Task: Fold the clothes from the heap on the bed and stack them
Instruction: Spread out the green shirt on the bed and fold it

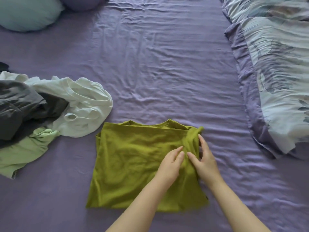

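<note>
Head view: an olive-green shirt (133,164) lies flat on the purple bed (167,64) just in front of the person, sides partly folded in, with the heap (41,111) of white, grey and pale-green clothes to its left. The left hand (170,164) rests on the cloth, fingers straight and holding nothing; the right hand (204,158) pinches the bunched right sleeve fold between thumb and fingers. The step looks like tucking that sleeve in; next, probably, smoothing it flat and folding the hem up toward the collar.
</note>
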Demonstrator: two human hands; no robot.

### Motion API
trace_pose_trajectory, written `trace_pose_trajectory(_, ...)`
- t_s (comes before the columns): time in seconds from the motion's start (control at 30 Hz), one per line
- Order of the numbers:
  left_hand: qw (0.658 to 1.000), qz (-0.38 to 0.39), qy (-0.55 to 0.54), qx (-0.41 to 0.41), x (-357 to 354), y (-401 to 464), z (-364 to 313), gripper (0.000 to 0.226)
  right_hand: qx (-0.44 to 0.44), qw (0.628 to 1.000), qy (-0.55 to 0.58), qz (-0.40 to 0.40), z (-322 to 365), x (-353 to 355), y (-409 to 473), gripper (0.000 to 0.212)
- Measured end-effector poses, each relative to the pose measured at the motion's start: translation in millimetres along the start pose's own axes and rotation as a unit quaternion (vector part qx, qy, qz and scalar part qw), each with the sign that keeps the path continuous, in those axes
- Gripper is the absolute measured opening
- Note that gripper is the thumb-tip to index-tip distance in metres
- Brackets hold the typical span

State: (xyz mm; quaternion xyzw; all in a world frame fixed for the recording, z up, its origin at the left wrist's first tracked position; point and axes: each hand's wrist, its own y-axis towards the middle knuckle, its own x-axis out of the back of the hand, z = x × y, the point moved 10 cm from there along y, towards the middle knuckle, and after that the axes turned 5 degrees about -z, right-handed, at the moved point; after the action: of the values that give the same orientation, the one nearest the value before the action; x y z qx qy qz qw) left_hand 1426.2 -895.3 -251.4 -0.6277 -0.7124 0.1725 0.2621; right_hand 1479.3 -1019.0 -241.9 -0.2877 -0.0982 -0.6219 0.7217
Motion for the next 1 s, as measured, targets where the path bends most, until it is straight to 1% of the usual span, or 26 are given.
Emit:
trace_pose_trajectory(0.07, 0.985, 0.033, -0.152, 0.068, -5, -7, -1, 0.039, 0.043, 0.998, 0.039, 0.033, 31, -14, -5, 0.069)
trace_pose_trajectory(0.1, 0.976, 0.042, -0.198, 0.08, -3, -9, -2, 0.039, 0.064, 0.996, 0.043, 0.055, 45, -25, -8, 0.069)
trace_pose_trajectory(0.17, 0.961, 0.033, -0.267, 0.065, 16, -10, -5, 0.039, 0.079, 0.988, 0.059, 0.116, 67, -53, -18, 0.072)
trace_pose_trajectory(0.23, 0.949, 0.011, -0.312, 0.048, 48, -13, -4, 0.037, 0.05, 0.975, 0.116, 0.181, 80, -82, -29, 0.074)
trace_pose_trajectory(0.27, 0.945, -0.002, -0.323, 0.046, 64, -15, 1, 0.037, 0.034, 0.97, 0.142, 0.196, 84, -93, -33, 0.075)
trace_pose_trajectory(0.33, 0.943, -0.035, -0.328, 0.047, 98, -17, 14, 0.037, 0.036, 0.966, 0.157, 0.201, 93, -107, -42, 0.072)
trace_pose_trajectory(0.37, 0.942, -0.053, -0.327, 0.047, 113, -17, 23, 0.036, 0.057, 0.972, 0.124, 0.192, 96, -111, -49, 0.069)
trace_pose_trajectory(0.43, 0.936, -0.086, -0.337, 0.058, 142, -17, 37, 0.032, 0.125, 0.976, -0.022, 0.176, 99, -119, -65, 0.07)
trace_pose_trajectory(0.5, 0.923, -0.108, -0.36, 0.079, 166, -20, 49, 0.027, 0.188, 0.956, -0.144, 0.175, 99, -133, -88, 0.076)
trace_pose_trajectory(0.57, 0.918, -0.118, -0.367, 0.088, 188, -21, 60, 0.024, 0.206, 0.948, -0.178, 0.164, 99, -148, -106, 0.069)
trace_pose_trajectory(0.63, 0.919, -0.12, -0.366, 0.091, 205, -20, 69, 0.026, 0.193, 0.957, -0.157, 0.149, 102, -162, -114, 0.061)
trace_pose_trajectory(0.7, 0.924, -0.115, -0.353, 0.085, 221, -18, 73, 0.031, 0.169, 0.973, -0.087, 0.132, 111, -176, -119, 0.053)
trace_pose_trajectory(0.77, 0.936, -0.105, -0.331, 0.067, 236, -16, 74, 0.028, 0.15, 0.981, -0.02, 0.121, 121, -191, -124, 0.048)
trace_pose_trajectory(0.8, 0.943, -0.102, -0.31, 0.061, 244, -14, 76, 0.026, 0.146, 0.982, -0.004, 0.122, 125, -200, -127, 0.047)
trace_pose_trajectory(0.9, 0.966, -0.101, -0.23, 0.053, 263, -10, 85, 0.028, 0.148, 0.977, 0.01, 0.154, 128, -230, -142, 0.045)
trace_pose_trajectory(1.0, 0.977, -0.104, -0.181, 0.048, 273, -7, 93, 0.034, 0.145, 0.972, -0.003, 0.187, 120, -257, -155, 0.043)
